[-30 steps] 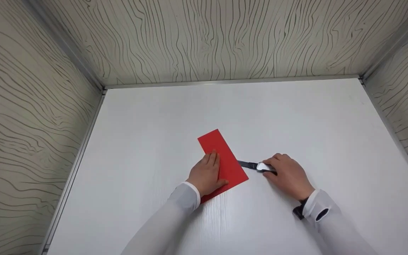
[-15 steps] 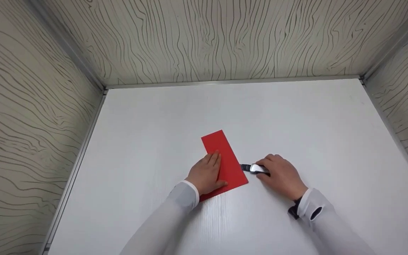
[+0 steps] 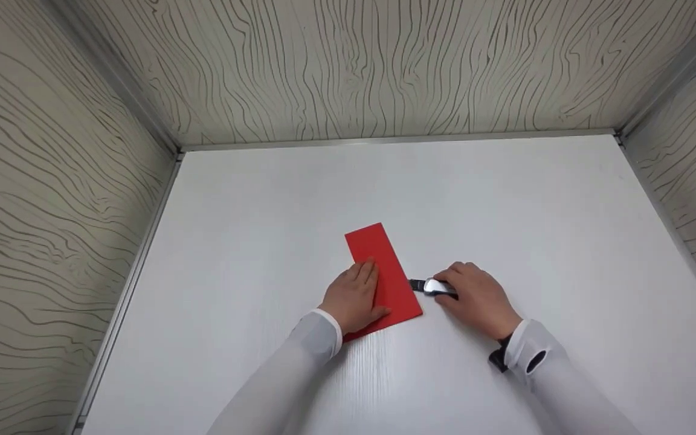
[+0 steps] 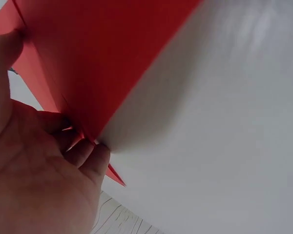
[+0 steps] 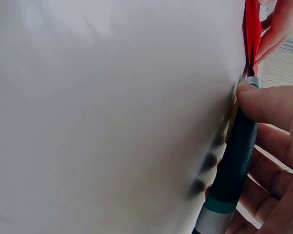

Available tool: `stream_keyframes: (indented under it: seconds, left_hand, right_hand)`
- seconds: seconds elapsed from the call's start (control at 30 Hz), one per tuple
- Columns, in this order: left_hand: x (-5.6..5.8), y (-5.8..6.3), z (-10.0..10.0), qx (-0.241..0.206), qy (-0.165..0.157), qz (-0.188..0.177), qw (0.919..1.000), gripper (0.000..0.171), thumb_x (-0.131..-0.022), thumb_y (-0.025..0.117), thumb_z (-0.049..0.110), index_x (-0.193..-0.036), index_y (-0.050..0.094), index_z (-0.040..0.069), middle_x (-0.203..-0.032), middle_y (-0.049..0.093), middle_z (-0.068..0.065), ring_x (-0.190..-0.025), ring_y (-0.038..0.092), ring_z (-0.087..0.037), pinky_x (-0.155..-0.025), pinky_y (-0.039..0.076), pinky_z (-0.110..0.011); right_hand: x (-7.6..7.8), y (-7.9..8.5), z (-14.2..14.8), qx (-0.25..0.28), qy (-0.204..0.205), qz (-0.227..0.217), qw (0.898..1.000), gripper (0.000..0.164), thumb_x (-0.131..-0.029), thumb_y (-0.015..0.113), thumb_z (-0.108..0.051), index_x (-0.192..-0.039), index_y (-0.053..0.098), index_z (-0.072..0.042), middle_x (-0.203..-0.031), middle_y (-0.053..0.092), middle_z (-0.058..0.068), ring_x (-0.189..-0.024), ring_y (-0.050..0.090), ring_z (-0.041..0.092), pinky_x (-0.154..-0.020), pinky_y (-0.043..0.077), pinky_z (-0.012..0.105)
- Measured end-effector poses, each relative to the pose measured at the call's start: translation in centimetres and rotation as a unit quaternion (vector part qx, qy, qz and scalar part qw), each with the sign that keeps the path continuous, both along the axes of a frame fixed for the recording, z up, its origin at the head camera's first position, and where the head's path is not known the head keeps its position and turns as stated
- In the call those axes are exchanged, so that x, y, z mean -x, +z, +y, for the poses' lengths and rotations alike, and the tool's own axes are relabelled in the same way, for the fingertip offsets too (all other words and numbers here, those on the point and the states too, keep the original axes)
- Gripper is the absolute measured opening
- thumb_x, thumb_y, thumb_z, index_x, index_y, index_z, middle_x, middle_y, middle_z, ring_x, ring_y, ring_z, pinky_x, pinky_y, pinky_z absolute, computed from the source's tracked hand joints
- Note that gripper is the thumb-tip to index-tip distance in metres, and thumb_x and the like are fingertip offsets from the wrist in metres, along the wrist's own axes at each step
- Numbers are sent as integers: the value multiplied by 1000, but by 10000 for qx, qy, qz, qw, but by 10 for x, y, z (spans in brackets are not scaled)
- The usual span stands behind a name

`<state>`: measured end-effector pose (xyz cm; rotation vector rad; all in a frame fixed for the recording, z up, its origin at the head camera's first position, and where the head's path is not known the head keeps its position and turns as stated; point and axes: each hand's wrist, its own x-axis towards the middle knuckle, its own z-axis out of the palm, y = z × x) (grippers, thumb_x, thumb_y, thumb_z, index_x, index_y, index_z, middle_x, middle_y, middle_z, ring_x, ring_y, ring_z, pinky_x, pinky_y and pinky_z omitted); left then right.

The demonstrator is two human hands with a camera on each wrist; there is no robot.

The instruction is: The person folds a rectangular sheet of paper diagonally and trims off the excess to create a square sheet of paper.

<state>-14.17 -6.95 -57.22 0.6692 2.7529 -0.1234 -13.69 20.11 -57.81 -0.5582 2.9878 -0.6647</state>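
The folded red paper [image 3: 395, 290] was pressed against the white surface [image 3: 263, 229] by the left hand [image 3: 351, 296] — its fingers laid straight across the sheet. The dark-handled knife [image 3: 438, 287] was grasped in the right hand [image 3: 480, 302], its front end inserted at the paper's right edge — the blade mostly hidden there.

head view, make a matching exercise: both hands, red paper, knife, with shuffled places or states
1 left hand
2 right hand
3 folded red paper
4 utility knife

A holds the utility knife
B front end at an edge of the folded red paper
C rests on the folded red paper
D lies under the left hand

Pairs: 1-C, 2-A, 3-D, 4-B
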Motion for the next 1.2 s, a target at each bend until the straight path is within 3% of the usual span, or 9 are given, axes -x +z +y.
stream_keyframes:
  seconds: [0.7, 1.0, 1.2]
  left_hand:
    - [1, 0, 1, -64, 103, -90, 9999, 96, -99, 70, 59, -172, 31, 12, -179, 33, -7, -163, 36, -28, -128, 43, -40]
    - [1, -1, -1, 142, -70, 50, 9999, 90, -104, 60, 63, -172, 32, 10, -178, 34, -7, -163, 36, -26, -130, 39, -33]
    - [1, -1, -1, 26, -36, 47, 10000, 92, -102, 64, 62, -172, 32, 11, -178, 35, -7, -162, 38, -26, -128, 42, -35]
  right_hand:
    - [2, -2, 3, 47, -149, 48, 9999, 27, -91, 87, -12, -117, 80, -9, -104, 74, 5, -92, 63, 20, -81, 58, 42]
    - [4, -3, 13, 112, -353, 174, 9992, 29, -91, 86, -12, -118, 79, -6, -103, 74, 6, -92, 63, 24, -79, 56, 42]
    - [4, -4, 14, 121, -360, 137, 9992, 29, -91, 86, -13, -119, 79, -7, -103, 74, 5, -91, 62, 22, -78, 55, 41]
